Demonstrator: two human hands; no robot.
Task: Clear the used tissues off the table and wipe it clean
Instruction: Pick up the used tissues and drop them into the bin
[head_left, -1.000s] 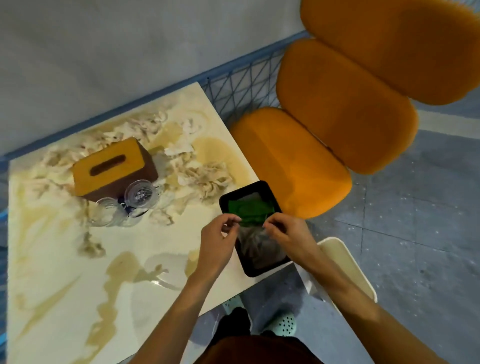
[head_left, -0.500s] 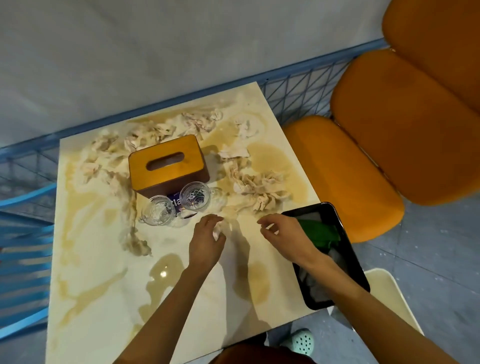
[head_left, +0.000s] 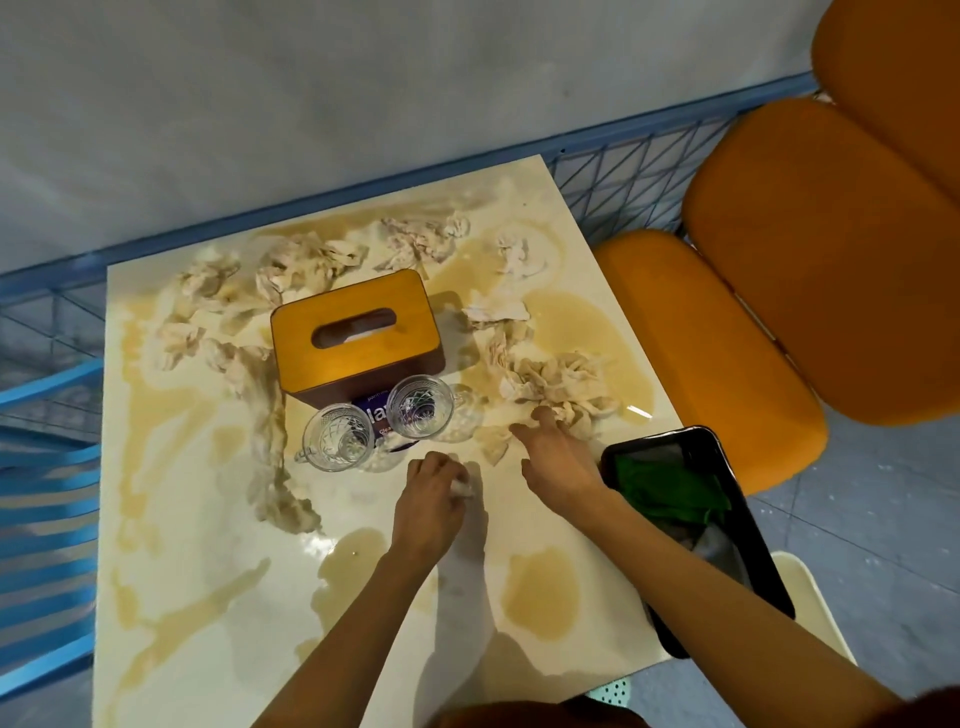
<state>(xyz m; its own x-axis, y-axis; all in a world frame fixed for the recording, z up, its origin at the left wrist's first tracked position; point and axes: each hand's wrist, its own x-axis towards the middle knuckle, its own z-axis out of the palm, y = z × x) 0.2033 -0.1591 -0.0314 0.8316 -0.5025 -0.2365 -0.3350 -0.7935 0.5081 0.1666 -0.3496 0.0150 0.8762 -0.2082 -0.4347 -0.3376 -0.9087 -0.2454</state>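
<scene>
Toward the 4 o'clock side of the table (head_left: 208, 571) the hands work apart from each other. The left hand (head_left: 434, 493) is curled round a small white tissue wad (head_left: 464, 487) low over the tabletop. The right hand (head_left: 558, 457) stretches its fingers out straight onto the near edge of a tissue pile (head_left: 561, 384), which lies at about 4 o'clock from the wooden tissue box (head_left: 358, 338). More used tissues (head_left: 301, 265) are strewn from 9 round to 2 o'clock of the box, and a soggy strip (head_left: 270, 441) trails off toward 7 o'clock. A glass cup (head_left: 337, 437) and a second cup (head_left: 420, 405) stand side by side at the box's 6 o'clock. Brownish spill patches (head_left: 540, 592) mark the tabletop. A black tray (head_left: 748, 525) sits at the table's 4 o'clock edge, partly past it, just beside the right forearm, with a green cloth (head_left: 670, 488) in it. An orange chair (head_left: 727, 364) stands off the table at 3 o'clock.
</scene>
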